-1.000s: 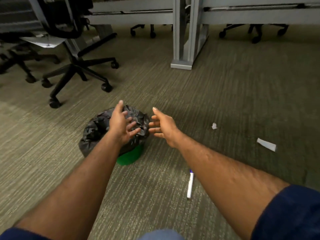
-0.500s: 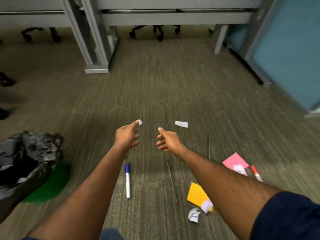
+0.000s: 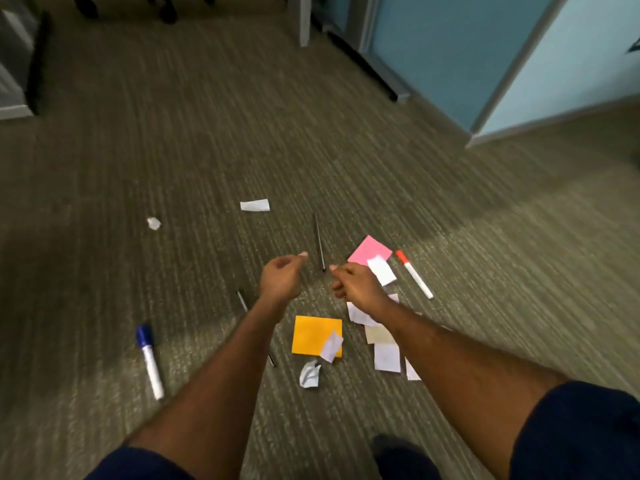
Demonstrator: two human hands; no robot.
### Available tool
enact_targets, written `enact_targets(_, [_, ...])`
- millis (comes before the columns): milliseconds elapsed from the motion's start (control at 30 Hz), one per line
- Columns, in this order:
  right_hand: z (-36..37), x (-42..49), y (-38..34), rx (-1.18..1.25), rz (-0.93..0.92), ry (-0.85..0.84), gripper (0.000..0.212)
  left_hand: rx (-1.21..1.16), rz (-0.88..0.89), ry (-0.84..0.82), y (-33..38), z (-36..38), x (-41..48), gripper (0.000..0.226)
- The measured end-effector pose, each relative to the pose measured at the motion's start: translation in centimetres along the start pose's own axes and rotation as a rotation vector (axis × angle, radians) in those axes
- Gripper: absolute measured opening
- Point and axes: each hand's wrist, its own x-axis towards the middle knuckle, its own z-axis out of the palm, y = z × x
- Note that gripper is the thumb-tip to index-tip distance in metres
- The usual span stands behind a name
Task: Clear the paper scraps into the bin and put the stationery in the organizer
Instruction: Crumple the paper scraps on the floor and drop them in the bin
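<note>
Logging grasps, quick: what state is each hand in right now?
Left hand: open, fingers loosely curled, nothing seen in it.
Right hand: open, fingers loosely curled, nothing seen in it.

A striped carpet (image 3: pixel 207 133) is strewn with stationery and paper. From the orange note pad (image 3: pixel 311 332), a blue-capped marker (image 3: pixel 149 362) is found at nine o'clock, a black pen (image 3: pixel 319 241) at twelve, a pink note (image 3: pixel 365 247) at one and a red-capped marker (image 3: pixel 414 274) at two. A flat white scrap (image 3: pixel 255 205) is seen at eleven and a crumpled scrap (image 3: pixel 309 374) at six.
</note>
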Motion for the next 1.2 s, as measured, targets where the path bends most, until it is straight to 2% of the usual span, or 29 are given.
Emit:
enact_targets(100, [-2.1, -0.2, 2.5, -0.141, -0.058, 0.077, 0.031, 0.192, 0.049, -0.054, -2.0, 1.3, 0.6, 0.036])
enact_targets(167, [-3.1, -0.1, 4.1, -0.205, -0.096, 0.119, 0.021, 0.325, 0.08, -0.114, -3.2, 1.5, 1.1, 0.048])
enact_targets(267, [-4.5, 0.2, 6.2, -0.288, -0.108, 0.175, 0.002, 0.515, 0.131, -0.176, -5.3, 1.0, 1.7, 0.055])
enact_targets(367, [-5.9, 0.6, 7.9, -0.4, -0.111, 0.188, 0.021, 0.636, 0.198, -0.233, -6.7, 1.1, 1.9, 0.057])
enact_targets(467, [-7.1, 0.9, 9.5, -0.553, -0.153, 0.206, 0.049, 0.645, 0.311, -0.281, -7.1, 2.2, 2.3, 0.042])
enact_targets(633, [-7.5, 2.2, 10.0, -0.624, -0.118, 0.197, 0.102, 0.762, 0.42, -0.315, -7.3, 4.4, 3.7, 0.055])
enact_targets(733, [-6.8, 3.3, 9.7, -0.64, -0.11, 0.198, 0.111, 0.782, 0.442, -0.32, -7.6, 5.5, 4.3, 0.059])
enact_targets(833, [-6.1, 3.9, 9.6, -0.732, -0.09, 0.198, 0.101, 0.774, 0.454, -0.307, -8.0, 6.2, 4.7, 0.06])
enact_targets(933, [-6.0, 4.0, 9.6, -0.773, -0.121, 0.219, 0.075, 0.766, 0.475, -0.319, -8.3, 6.7, 4.6, 0.059])
enact_targets(1067, [-6.3, 3.9, 9.5, -0.582, -0.193, 0.25, 0.045, 0.685, 0.489, -0.332, -8.0, 7.3, 4.6, 0.056])
enact_targets(1200, [-6.4, 3.9, 8.9, -0.389, -0.248, 0.316, 0.031, 0.641, 0.518, -0.328, -7.2, 7.9, 4.3, 0.054])
